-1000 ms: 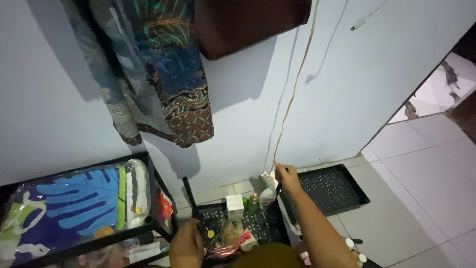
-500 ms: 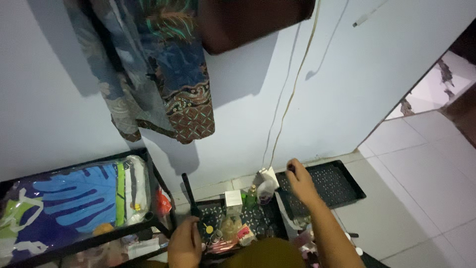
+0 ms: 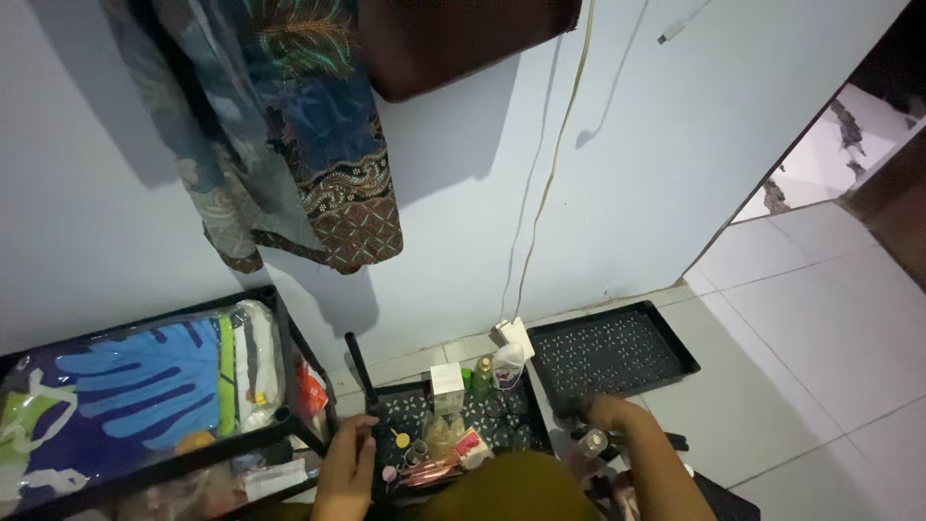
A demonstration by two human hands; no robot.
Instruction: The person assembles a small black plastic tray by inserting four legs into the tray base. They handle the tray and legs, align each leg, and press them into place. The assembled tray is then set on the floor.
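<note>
My left hand (image 3: 345, 465) grips the left rim of a black perforated tray (image 3: 386, 410) on the floor, beside its upright black post (image 3: 359, 371). The tray holds a small white box (image 3: 447, 378), a green bottle (image 3: 481, 373), a white bottle (image 3: 508, 362) and several small cosmetic items (image 3: 439, 453). My right hand (image 3: 610, 415) hovers low at the near left corner of a second, bare black tray (image 3: 613, 351). Its fingers are curled, and whether they hold anything is hidden. A small round-capped bottle (image 3: 591, 442) sits just below that hand.
A black rack (image 3: 280, 417) at the left holds a blue and green bag (image 3: 125, 386) in clear plastic. Patterned clothes (image 3: 289, 135) hang on the white wall. A cable (image 3: 545, 183) runs down to a white plug (image 3: 514, 333). White floor tiles (image 3: 801, 386) lie to the right.
My right hand has drawn back from the white bottle by the wall, across the bare tray, to that tray's near left corner. My left hand has stayed on the full tray.
</note>
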